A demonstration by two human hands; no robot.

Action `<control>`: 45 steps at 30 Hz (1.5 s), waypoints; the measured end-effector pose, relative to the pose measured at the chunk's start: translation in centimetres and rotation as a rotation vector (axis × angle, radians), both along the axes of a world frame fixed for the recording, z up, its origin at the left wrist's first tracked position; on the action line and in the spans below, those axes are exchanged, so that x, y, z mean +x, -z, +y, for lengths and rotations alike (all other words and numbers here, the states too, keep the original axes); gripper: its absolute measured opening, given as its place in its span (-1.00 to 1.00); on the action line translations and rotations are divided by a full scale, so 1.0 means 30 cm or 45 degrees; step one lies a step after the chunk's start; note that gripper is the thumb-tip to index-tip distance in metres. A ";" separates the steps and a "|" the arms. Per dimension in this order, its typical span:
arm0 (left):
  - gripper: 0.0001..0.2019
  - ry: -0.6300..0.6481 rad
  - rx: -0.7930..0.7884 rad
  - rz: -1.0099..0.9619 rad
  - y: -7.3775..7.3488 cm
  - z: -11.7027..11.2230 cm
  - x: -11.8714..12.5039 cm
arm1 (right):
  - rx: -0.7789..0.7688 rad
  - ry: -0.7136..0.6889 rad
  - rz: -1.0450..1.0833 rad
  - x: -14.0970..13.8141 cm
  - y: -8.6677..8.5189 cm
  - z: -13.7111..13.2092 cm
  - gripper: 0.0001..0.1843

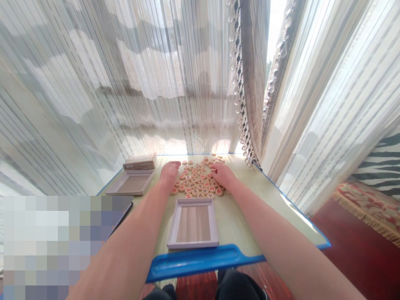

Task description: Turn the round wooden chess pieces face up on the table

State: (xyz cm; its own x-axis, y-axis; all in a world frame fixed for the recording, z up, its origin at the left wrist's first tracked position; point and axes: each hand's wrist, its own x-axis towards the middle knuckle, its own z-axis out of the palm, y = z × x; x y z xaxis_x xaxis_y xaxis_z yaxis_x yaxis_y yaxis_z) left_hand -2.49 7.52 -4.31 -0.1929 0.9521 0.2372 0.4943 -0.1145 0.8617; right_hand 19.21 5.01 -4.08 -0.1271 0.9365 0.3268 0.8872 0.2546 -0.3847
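Observation:
Several round wooden game pieces (200, 178) with red and dark characters lie spread on a pale table with a blue rim (200, 260). My left hand (168, 171) rests at the left edge of the pile, fingers curled down onto pieces. My right hand (222, 173) lies on the pile's right side, fingers bent over pieces. Whether either hand holds a piece is hidden. An empty white box tray (193, 223) sits between my forearms, near the front edge.
A second white tray (131, 183) lies at the left with a folded board or box (140, 161) behind it. Sheer striped curtains (125, 83) close in the table's far side and right. A dark phone edge (123, 216) shows at the left. Red floor and rug lie at the right.

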 end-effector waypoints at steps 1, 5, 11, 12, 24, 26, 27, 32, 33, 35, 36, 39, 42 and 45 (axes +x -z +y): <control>-0.67 -0.002 -0.020 -0.081 -0.003 0.000 0.000 | 0.015 0.005 0.035 0.001 0.003 0.003 -0.64; -0.74 -0.008 -0.137 -0.470 -0.013 -0.003 0.005 | 0.025 0.000 0.091 0.000 0.012 0.010 -0.71; -0.77 -0.034 -0.103 -0.155 -0.001 -0.004 -0.005 | 0.089 -0.124 0.044 -0.007 0.007 -0.001 -0.69; -0.76 -0.038 -0.084 -0.035 0.001 -0.007 -0.005 | 0.072 -0.165 0.017 -0.006 0.005 -0.004 -0.67; -0.71 0.189 0.350 0.741 -0.041 -0.100 0.107 | -0.121 0.015 -0.217 0.036 0.005 0.014 -0.53; -0.71 0.204 0.369 0.773 -0.042 -0.106 0.108 | -0.127 0.041 -0.210 0.032 0.003 0.011 -0.53; -0.70 0.209 0.377 0.784 -0.041 -0.107 0.108 | -0.105 0.062 -0.202 0.030 0.002 0.010 -0.55; -0.69 0.248 0.406 0.833 -0.040 -0.106 0.105 | -0.094 0.067 -0.194 0.036 -0.003 0.008 -0.56; -0.69 0.263 0.409 0.842 -0.040 -0.106 0.106 | -0.129 0.059 -0.205 0.038 -0.004 0.008 -0.56; -0.69 0.288 0.409 0.857 -0.040 -0.108 0.109 | -0.159 0.070 -0.221 0.039 -0.008 0.007 -0.59; -0.68 0.299 0.409 0.867 -0.039 -0.108 0.110 | -0.150 0.085 -0.223 0.038 -0.009 0.006 -0.61; -0.68 0.320 0.417 0.899 -0.035 -0.107 0.112 | -0.111 0.125 -0.207 0.030 -0.007 0.002 -0.63; -0.68 0.346 0.455 0.923 -0.032 -0.104 0.112 | -0.104 0.143 -0.179 0.022 0.000 0.004 -0.58; -0.69 0.369 0.495 0.938 -0.033 -0.104 0.112 | -0.098 0.153 -0.190 0.016 0.005 0.008 -0.60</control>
